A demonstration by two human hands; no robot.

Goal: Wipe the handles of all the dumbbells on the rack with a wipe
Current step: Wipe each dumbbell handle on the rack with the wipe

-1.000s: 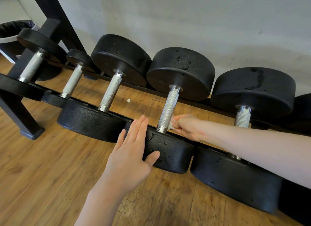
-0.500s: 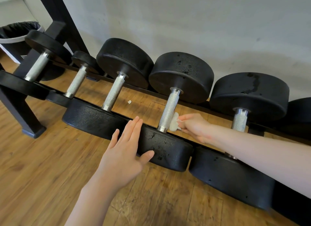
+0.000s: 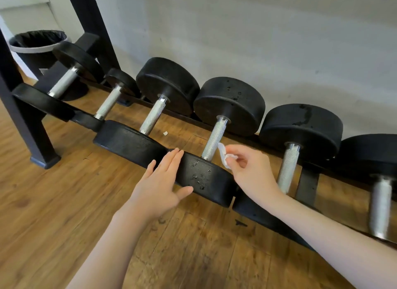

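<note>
Dumbbells sit in a row on the black rack (image 3: 306, 184), handles running near to far, 6 handles in view. The one being serviced is the 4th from the left, its knurled handle (image 3: 213, 139) between a far head (image 3: 229, 104) and a near head (image 3: 204, 177).

Grip state: the right hand (image 3: 250, 170) pinches a small crumpled white wipe (image 3: 223, 157) between thumb and fingertips, the wipe just beside the lower right of the handle; whether it touches the metal cannot be told. The left hand (image 3: 160, 185) lies flat with fingers straight and together on the near head, thumb spread across its front face.

Procedure, as judged from this position:
1. Hold the near head steady with the left hand so the dumbbell does not roll in its cradle.
2. Fold the wipe around the handle rather than dabbing 1 side; the underside is likely the part most easily missed.
3. Stroke along the full length between the 2 collars.
4. Expect drag: fine knurling will probably snag and shred a thin wipe, so use moderate pressure.

Materials: the handles are bright silver metal with a fine diamond texture and smooth collars. The heads are thick round discs in matte black with a pebbled, pitted finish. The floor (image 3: 53, 202) is warm wood plank; a small white scrap (image 3: 165, 133) lies on it below the rack. A lined bin (image 3: 36, 45) stands far left.
</note>
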